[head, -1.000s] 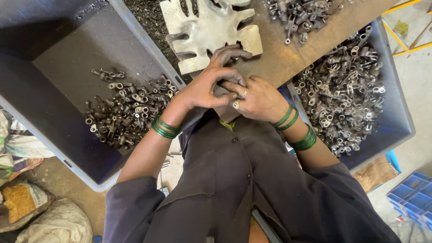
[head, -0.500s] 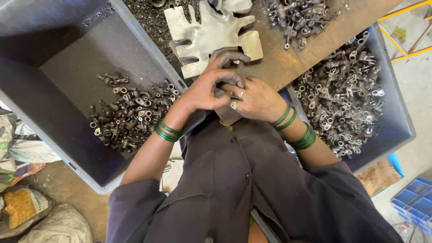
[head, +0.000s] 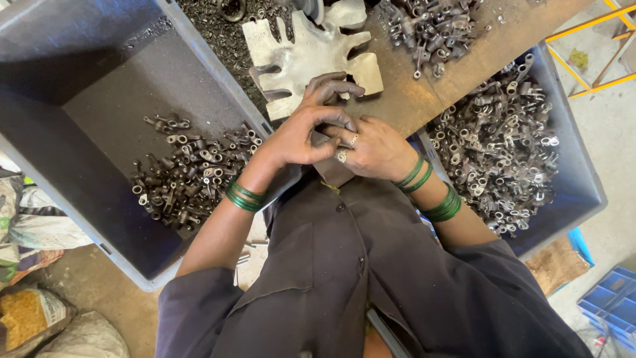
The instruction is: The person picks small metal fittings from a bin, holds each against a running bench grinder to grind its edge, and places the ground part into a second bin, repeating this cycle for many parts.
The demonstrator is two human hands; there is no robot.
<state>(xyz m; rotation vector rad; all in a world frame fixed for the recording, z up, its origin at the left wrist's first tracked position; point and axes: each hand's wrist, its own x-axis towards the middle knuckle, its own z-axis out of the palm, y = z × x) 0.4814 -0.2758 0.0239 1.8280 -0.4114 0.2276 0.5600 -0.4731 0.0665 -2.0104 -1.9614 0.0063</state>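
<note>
My left hand (head: 298, 136) and my right hand (head: 377, 151) are pressed together at the near edge of a wooden bench (head: 424, 93). Both pinch a small dark metal part (head: 326, 140), almost wholly hidden by the fingers. The left fingers curl over the right fingertips. Just beyond the hands lies a pale metal plate (head: 305, 53) with finger-like slots. Green bangles ring both wrists, and there are rings on the right hand.
A grey bin (head: 79, 132) on the left holds a heap of small metal lugs (head: 192, 172). A second grey bin (head: 570, 172) on the right is filled with similar lugs (head: 503, 152). More lugs (head: 430, 26) lie on the bench. Sacks sit on the floor at lower left, and blue crates at lower right.
Both hands stay locked together in the same spot, with only small finger shifts. The view has drifted slightly.
</note>
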